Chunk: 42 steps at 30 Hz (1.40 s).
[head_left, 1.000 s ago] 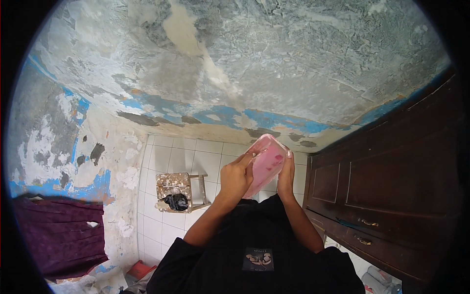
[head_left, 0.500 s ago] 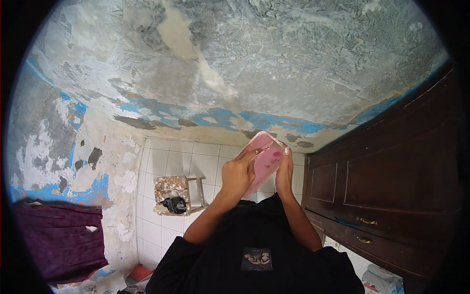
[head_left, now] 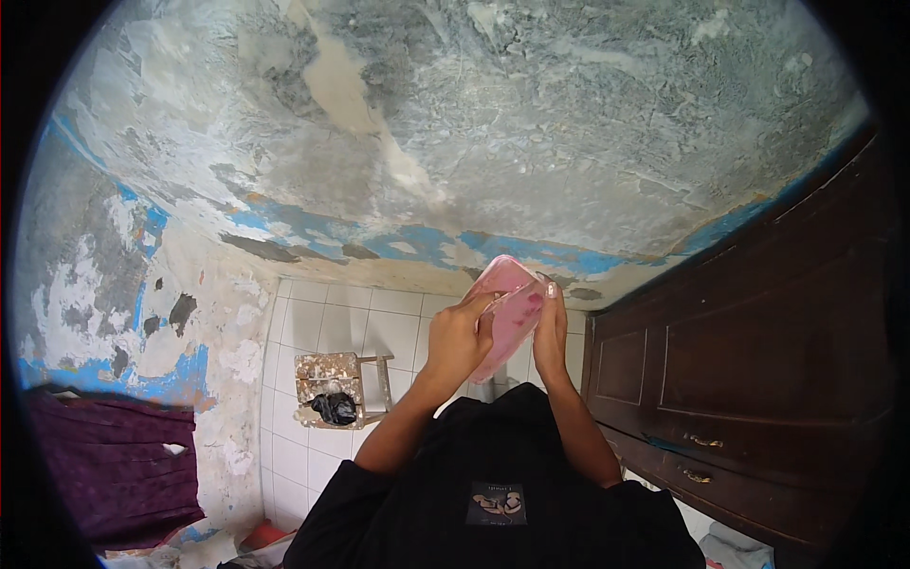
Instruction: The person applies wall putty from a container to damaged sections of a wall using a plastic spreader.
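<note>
While the right hand (head_left: 550, 337) grasps its right side, the pink tray (head_left: 512, 327) points lengthwise toward the wall (head_left: 569, 161); the left hand (head_left: 457, 343) overlaps its left edge, grip unclear.

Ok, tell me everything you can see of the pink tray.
The pink tray looks like plastic, longish with rounded corners, smeared whitish along the rim and blotched darker pink. It is held up, its far end angled right. The left hand lies over its left side; the right hand holds its right edge.
</note>
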Motion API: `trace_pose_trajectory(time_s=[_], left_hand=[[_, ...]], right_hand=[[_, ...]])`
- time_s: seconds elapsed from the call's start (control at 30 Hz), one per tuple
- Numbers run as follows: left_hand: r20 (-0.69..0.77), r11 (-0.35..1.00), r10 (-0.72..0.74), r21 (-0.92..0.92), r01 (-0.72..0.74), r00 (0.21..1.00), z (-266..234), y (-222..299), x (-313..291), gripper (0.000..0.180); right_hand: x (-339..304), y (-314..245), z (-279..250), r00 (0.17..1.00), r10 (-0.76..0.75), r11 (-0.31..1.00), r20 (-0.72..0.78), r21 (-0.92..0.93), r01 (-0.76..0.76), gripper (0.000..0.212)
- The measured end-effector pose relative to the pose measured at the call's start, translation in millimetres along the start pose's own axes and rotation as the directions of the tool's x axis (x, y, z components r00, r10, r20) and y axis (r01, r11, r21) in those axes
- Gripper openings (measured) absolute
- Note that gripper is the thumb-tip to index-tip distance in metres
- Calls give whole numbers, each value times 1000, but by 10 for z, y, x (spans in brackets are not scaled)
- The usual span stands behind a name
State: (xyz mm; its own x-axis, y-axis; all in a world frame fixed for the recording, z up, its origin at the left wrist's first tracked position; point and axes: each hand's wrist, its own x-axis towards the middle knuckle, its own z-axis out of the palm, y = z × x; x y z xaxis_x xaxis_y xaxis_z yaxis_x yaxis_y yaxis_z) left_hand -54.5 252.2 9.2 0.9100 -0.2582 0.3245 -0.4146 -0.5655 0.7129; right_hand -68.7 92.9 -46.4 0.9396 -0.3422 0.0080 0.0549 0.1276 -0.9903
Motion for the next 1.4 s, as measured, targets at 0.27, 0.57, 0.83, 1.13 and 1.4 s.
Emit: trace_pose_trajectory(time_s=[0.27,0.57,0.83,1.13,1.4], left_hand=[[66,864,-237,-441,241,969,-89,65,299,16],[160,476,-388,-808,346,908,-361,46,500,24],[-88,670,-220,-737,85,972,-1420,310,1290,24],[-543,858,511,285,-427,666,-3020,1219,2673,31],[-283,412,857,878,-243,432,-2353,576,3438,64]], right_hand=[[350,-66,-235,999,4,999,-42,33,-3,48],[611,-112,-304,996,-47,995,-79,88,54,57],[631,-17,-312,995,38,979,-90,204,-19,55],[680,36,243,967,145,962,-210,258,-88,55],[717,156,653,969,183,957,-168,255,-137,55]])
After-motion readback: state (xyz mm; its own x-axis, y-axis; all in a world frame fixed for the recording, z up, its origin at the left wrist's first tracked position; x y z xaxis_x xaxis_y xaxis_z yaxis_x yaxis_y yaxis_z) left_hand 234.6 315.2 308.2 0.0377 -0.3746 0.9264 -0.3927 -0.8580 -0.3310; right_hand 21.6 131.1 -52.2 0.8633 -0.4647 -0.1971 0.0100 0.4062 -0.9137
